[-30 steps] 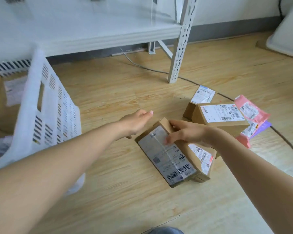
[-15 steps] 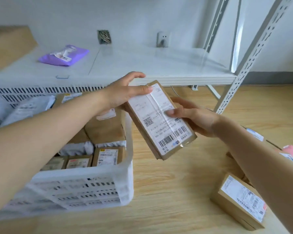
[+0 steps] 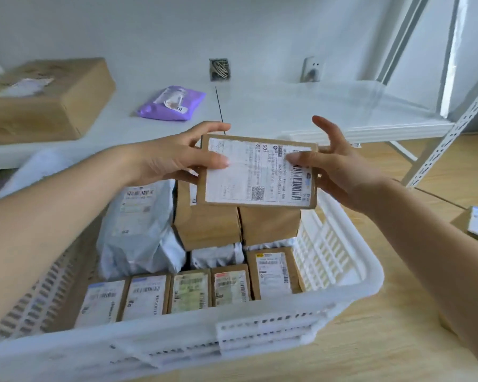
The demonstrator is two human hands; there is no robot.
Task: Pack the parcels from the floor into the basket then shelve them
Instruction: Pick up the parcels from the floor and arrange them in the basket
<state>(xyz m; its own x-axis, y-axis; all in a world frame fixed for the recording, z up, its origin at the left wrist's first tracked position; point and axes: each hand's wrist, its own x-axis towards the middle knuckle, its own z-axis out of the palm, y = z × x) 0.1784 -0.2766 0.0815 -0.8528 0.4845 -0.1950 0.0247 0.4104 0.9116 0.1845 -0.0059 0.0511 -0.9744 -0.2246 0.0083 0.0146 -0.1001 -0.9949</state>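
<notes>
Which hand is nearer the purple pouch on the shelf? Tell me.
Left. The left hand grips the held box's left end just below the purple pouch; the right hand, on the box's right end, lies farther right.

We count one basket (image 3: 340, 260); ten boxes (image 3: 257, 172), one of them held by two hands (image 3: 174, 158); two grey bags (image 3: 138, 230); one purple pouch (image 3: 171, 103).

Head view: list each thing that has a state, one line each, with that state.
Labelled cardboard parcel: held in the air over the basket, label up.
Left hand: grip on the parcel's left end.
Right hand: thumb on the label, fingers spread.
White basket: on the floor, nearly full of parcels.
Purple mailer: lying flat on the shelf.
Large cardboard box: closed, on the shelf.
</notes>
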